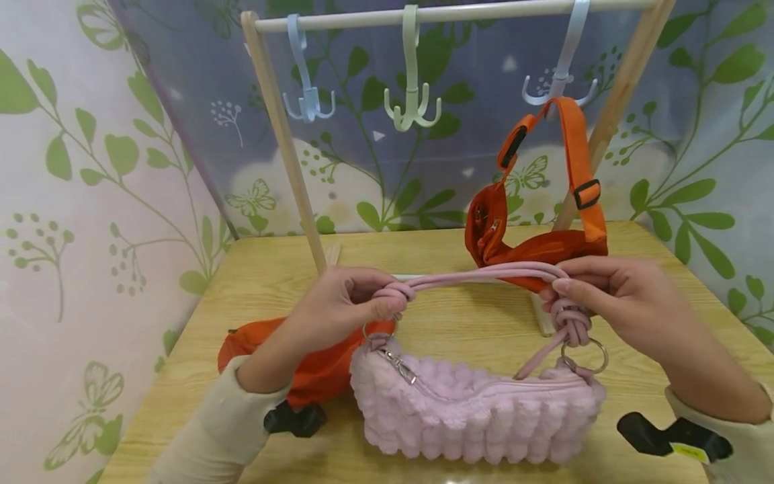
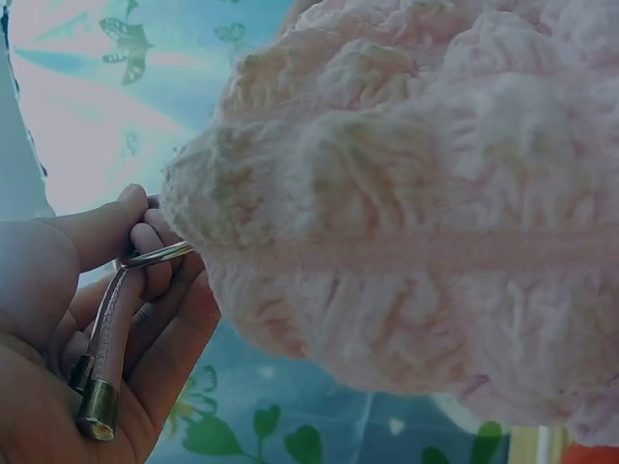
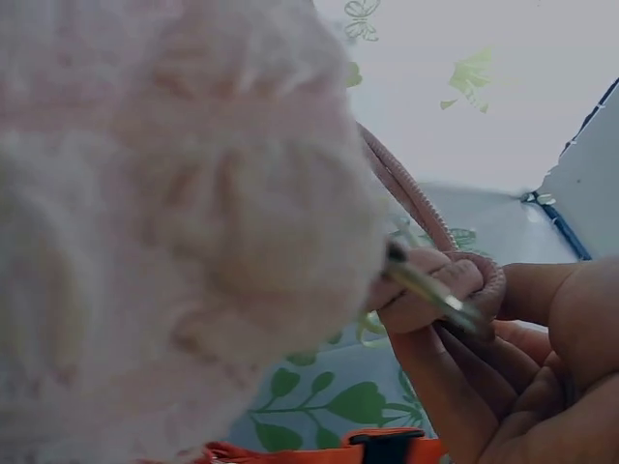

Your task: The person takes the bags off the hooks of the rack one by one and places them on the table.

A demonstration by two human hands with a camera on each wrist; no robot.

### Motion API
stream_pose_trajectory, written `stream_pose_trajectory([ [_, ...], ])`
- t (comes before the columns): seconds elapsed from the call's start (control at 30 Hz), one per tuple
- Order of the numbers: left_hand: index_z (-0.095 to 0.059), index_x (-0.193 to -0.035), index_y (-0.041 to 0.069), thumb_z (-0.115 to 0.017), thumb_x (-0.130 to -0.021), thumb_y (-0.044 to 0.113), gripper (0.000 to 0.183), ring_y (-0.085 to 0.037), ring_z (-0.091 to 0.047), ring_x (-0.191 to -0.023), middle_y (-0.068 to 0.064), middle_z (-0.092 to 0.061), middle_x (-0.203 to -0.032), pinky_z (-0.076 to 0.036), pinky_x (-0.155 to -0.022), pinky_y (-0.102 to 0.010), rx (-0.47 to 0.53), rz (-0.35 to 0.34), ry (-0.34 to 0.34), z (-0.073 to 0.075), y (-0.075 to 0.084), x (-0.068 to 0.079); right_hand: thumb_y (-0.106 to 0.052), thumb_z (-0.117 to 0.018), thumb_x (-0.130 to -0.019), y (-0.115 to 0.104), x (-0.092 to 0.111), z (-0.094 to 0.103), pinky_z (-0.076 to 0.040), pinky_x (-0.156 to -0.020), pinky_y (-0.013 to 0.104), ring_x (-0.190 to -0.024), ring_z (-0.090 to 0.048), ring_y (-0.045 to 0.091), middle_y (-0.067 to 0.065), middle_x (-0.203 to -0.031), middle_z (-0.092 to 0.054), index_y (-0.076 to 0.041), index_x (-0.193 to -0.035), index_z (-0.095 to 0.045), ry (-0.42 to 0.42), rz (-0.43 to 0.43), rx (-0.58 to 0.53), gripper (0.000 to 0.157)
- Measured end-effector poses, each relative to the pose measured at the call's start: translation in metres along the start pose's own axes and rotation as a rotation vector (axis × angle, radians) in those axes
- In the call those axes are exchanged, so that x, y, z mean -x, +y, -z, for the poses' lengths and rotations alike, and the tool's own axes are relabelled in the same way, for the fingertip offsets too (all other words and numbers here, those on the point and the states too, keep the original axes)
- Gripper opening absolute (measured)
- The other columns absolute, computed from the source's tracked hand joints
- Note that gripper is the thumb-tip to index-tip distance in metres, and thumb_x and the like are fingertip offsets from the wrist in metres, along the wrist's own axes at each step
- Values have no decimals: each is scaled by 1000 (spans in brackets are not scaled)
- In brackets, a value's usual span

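Note:
A fluffy pale pink handbag (image 1: pixel 478 417) with a zip along its top hangs or stands just over the front of the wooden table. Its pink cord strap (image 1: pixel 484 273) is knotted near a metal ring at each end. The left hand (image 1: pixel 338 306) pinches the knot at the left end between thumb and fingers. At the right end, the right hand (image 1: pixel 617 296) grips the strap beside its larger knot. In the left wrist view, metal-tipped cord ends (image 2: pixel 102 406) lie against the left palm. The bag's fluffy side fills much of both wrist views.
Behind the bag stands a rack with a white rail (image 1: pixel 459 13) carrying a blue hook (image 1: pixel 310 101), a green hook (image 1: pixel 412 111) and another pale blue hook (image 1: pixel 559 84). An orange bag (image 1: pixel 580 161) hangs at the right. Another orange item (image 1: pixel 326 370) lies on the table (image 1: pixel 199 383).

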State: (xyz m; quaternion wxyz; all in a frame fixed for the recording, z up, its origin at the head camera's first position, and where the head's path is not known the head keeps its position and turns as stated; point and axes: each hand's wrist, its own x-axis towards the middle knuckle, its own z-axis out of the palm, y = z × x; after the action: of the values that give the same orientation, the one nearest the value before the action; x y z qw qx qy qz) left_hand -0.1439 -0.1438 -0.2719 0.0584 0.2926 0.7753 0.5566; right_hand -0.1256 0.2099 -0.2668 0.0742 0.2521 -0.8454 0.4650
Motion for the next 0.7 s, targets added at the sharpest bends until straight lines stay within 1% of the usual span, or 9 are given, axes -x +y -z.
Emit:
stream_pose_trajectory([
  [0.1,-72,-106,0,-72,-88,7,20,-13,-65,-76,-13,-72,-91,-56,-71,-28,-6,18,7,0,-10,-2,-2,-59,-96,7,-5,-5,-51,-54,24,-64,-64,14,-1,-88,-74,2,-110,-68,-6,-30,14,17],
  [0.2,-72,-108,0,-71,-89,10,21,-13,-66,-78,-12,-72,-92,-56,-71,-29,-17,40,11,1,-20,-5,-5,-58,-97,15,-9,-10,-52,-55,24,-66,-64,14,0,-88,-73,1,-111,-68,-23,-70,5,18],
  [0.27,-73,-109,2,-72,-89,12,23,-15,-68,-80,-10,-73,-93,-56,-71,-29,-30,60,16,2,-26,-7,-7,-58,-98,19,-12,-14,-52,-54,26,-65,-64,16,3,-88,-73,2,-111,-67,-39,-92,-16,19],
  [0.33,-73,-110,3,-71,-89,15,23,-16,-69,-83,-7,-74,-95,-57,-73,-32,-44,78,19,3,-32,-9,-10,-58,-98,23,-16,-17,-52,-54,27,-65,-64,16,7,-89,-73,2,-111,-67,-49,-115,-19,20],
  [0.37,-73,-110,4,-71,-90,15,24,-17,-69,-84,-7,-74,-96,-57,-73,-31,-51,84,21,4,-35,-11,-11,-58,-98,25,-17,-18,-52,-55,27,-66,-65,17,9,-89,-72,2,-111,-67,-55,-125,-24,20],
  [0.43,-73,-110,4,-71,-90,15,23,-17,-70,-84,-8,-74,-95,-57,-73,-33,-48,91,20,4,-41,-14,-13,-57,-99,29,-20,-21,-53,-56,28,-68,-66,17,11,-90,-72,2,-112,-67,-68,-144,-33,22],
  [0.53,-72,-111,3,-69,-91,14,23,-16,-70,-85,-8,-74,-97,-56,-74,-31,-27,100,14,3,-51,-17,-15,-57,-99,35,-23,-24,-54,-58,29,-70,-67,17,13,-91,-72,3,-112,-66,-83,-173,-50,24],
  [0.63,-72,-111,4,-69,-91,16,23,-16,-69,-85,-8,-74,-96,-54,-70,-26,-18,126,18,3,-60,-20,-15,-57,-99,41,-27,-28,-55,-60,28,-71,-67,16,13,-91,-72,3,-112,-67,-85,-190,-60,24],
  [0.7,-72,-111,5,-70,-91,18,24,-17,-69,-84,-8,-74,-95,-53,-67,-26,-27,142,24,3,-66,-21,-14,-57,-99,44,-28,-31,-56,-63,27,-73,-68,14,13,-92,-72,5,-112,-66,-87,-203,-69,24],
])
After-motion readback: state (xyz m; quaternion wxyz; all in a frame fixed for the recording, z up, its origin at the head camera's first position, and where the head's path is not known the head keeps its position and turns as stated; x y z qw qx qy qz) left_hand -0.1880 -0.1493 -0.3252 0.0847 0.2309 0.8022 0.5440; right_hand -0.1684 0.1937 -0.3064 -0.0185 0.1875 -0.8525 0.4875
